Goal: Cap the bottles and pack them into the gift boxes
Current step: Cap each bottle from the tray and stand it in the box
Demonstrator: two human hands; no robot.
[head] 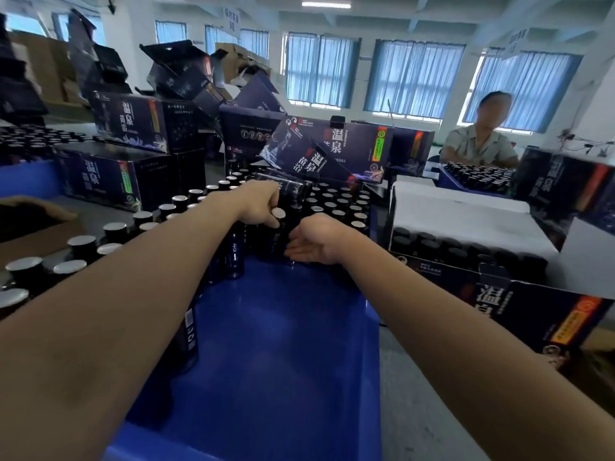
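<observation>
A blue plastic crate (283, 344) lies in front of me, its far half packed with several dark bottles (336, 202) with silver tops. My left hand (258, 206) reaches into the crate and curls its fingers over the tops of a few dark bottles (278, 227) at the front of the pack. My right hand (314, 242) lies with straight fingers against the lower side of the same bottles. An open dark gift box (519, 307) stands to the right, with a row of capped bottles (459, 252) inside under white padding.
More silver-topped bottles (83, 244) stand in rows at the left. Dark printed gift boxes (129, 128) are stacked behind the crate and at the left. A brown carton (36, 224) sits at the far left. A person (479, 141) sits at the far right behind another bottle crate.
</observation>
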